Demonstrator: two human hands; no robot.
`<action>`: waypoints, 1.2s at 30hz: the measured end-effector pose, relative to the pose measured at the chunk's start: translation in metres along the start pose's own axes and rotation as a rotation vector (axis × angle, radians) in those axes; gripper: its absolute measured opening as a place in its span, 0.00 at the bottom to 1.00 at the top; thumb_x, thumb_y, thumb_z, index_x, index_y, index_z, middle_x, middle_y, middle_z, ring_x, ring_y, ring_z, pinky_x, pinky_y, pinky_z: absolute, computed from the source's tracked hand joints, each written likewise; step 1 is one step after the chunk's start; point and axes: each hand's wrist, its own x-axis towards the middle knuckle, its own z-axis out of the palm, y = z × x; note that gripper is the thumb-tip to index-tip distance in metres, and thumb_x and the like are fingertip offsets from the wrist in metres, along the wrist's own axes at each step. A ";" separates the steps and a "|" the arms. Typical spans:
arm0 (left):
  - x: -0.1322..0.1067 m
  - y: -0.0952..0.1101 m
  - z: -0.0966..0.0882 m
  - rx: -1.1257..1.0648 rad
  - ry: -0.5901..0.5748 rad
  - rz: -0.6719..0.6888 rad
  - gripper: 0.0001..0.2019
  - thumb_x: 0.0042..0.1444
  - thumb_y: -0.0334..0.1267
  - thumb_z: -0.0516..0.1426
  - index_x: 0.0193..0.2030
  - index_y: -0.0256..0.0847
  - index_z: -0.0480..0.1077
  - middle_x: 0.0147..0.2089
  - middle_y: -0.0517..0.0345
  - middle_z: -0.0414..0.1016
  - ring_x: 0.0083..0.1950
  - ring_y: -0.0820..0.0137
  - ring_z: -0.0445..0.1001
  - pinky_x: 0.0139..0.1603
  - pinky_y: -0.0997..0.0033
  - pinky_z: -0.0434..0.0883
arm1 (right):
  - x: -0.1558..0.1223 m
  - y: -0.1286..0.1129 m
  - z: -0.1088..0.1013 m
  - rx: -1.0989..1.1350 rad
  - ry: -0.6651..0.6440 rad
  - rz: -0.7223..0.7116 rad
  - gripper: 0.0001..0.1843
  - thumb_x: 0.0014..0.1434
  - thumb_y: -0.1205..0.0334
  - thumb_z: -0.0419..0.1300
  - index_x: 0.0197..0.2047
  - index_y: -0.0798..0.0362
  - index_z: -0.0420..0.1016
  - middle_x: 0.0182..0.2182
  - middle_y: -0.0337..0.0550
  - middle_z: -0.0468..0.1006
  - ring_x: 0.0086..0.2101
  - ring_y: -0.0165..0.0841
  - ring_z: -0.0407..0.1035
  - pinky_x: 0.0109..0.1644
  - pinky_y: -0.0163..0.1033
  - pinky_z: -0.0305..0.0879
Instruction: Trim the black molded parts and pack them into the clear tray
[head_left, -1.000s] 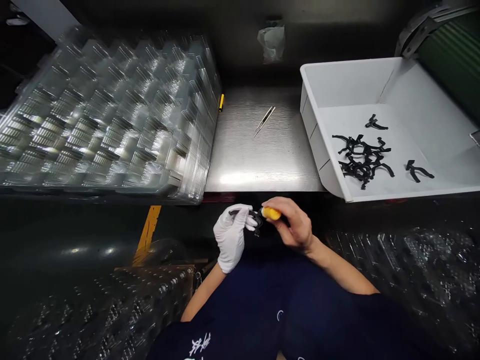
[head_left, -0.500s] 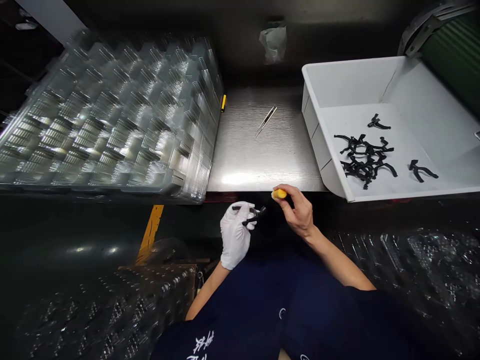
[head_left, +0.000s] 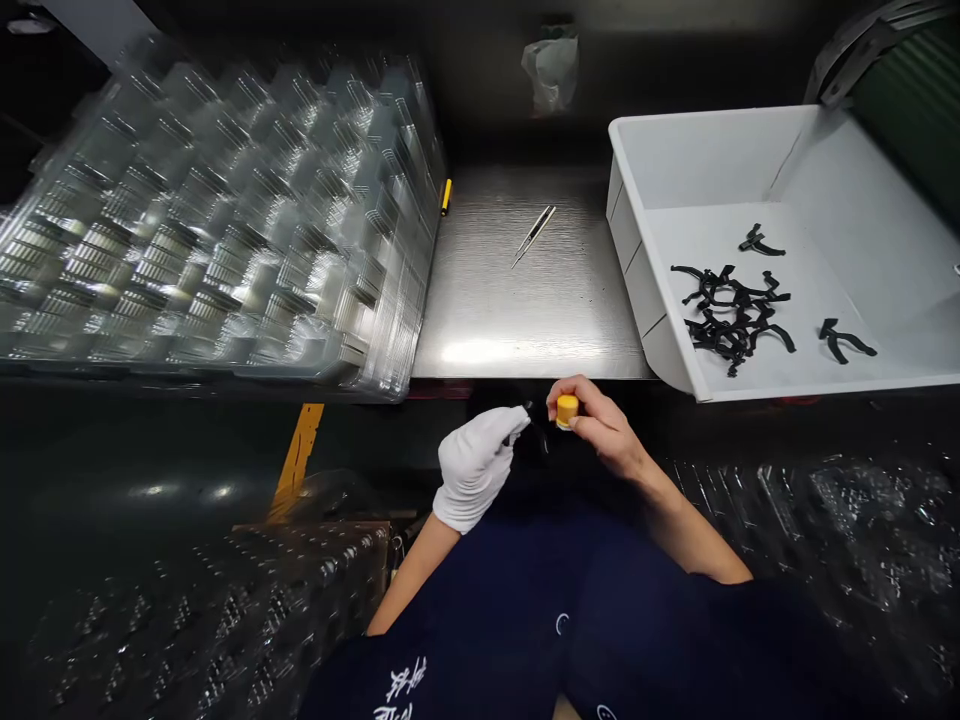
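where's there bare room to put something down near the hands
Bare steel lies between the stacked clear plastic trays and the white bin, mostly in front of the tweezers. The bin floor has room behind the black plastic parts, which crowd its middle. The tray stack fills the left.

Cloth glove [head_left: 474, 470], brushed steel tabletop [head_left: 510, 320], glossy clear plastic trays [head_left: 217, 220], matt white bin [head_left: 712, 150]

Brushed steel workbench [head_left: 525, 300], dark floor [head_left: 150, 450], yellow stripe [head_left: 298, 460]
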 end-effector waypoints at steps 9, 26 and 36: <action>0.001 -0.004 0.003 0.512 -0.040 0.438 0.16 0.65 0.33 0.54 0.57 0.43 0.75 0.40 0.54 0.84 0.31 0.70 0.79 0.32 0.71 0.70 | -0.004 -0.015 0.007 -0.176 -0.227 0.041 0.17 0.66 0.52 0.59 0.30 0.54 0.75 0.25 0.38 0.72 0.26 0.27 0.63 0.31 0.34 0.56; 0.006 0.018 -0.019 -0.036 -0.274 -0.224 0.08 0.66 0.37 0.58 0.40 0.40 0.79 0.30 0.59 0.80 0.31 0.72 0.76 0.35 0.73 0.69 | -0.017 0.026 -0.011 0.105 -0.144 0.192 0.12 0.61 0.51 0.66 0.39 0.49 0.85 0.35 0.44 0.84 0.34 0.35 0.76 0.38 0.36 0.69; 0.006 0.018 -0.024 -0.110 -0.314 -0.267 0.07 0.64 0.36 0.59 0.43 0.40 0.79 0.34 0.56 0.82 0.33 0.70 0.77 0.36 0.71 0.70 | -0.019 0.036 -0.007 0.085 -0.125 0.184 0.17 0.61 0.45 0.65 0.38 0.50 0.85 0.33 0.45 0.84 0.31 0.34 0.75 0.35 0.36 0.69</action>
